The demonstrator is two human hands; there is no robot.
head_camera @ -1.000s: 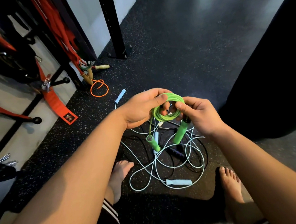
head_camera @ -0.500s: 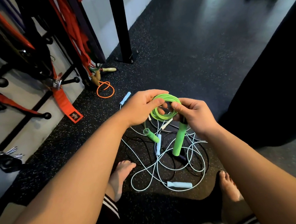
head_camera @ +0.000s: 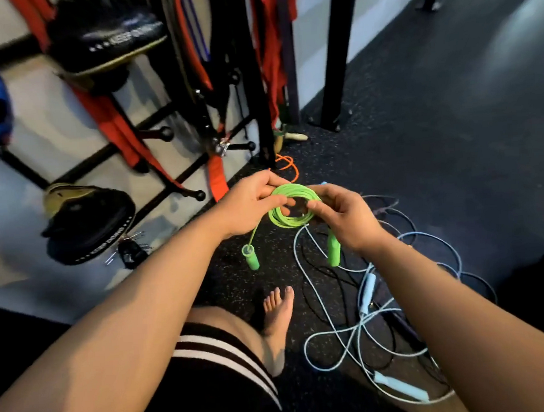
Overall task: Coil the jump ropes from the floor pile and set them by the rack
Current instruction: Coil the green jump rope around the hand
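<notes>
green jump rope point(head_camera: 291, 209) is a tight coil held in the air between both hands: left hand point(head_camera: 248, 204) pinches one side, right hand point(head_camera: 345, 220) pinches the other, likely so the loops cannot spring open. one green handle point(head_camera: 251, 257) dangles below the left grip, above the floor beside the uncoiled blue rope point(head_camera: 403, 388).

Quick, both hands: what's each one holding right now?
Left hand: pinching the green rope coil.
Right hand: gripping the same coil's other side.
</notes>
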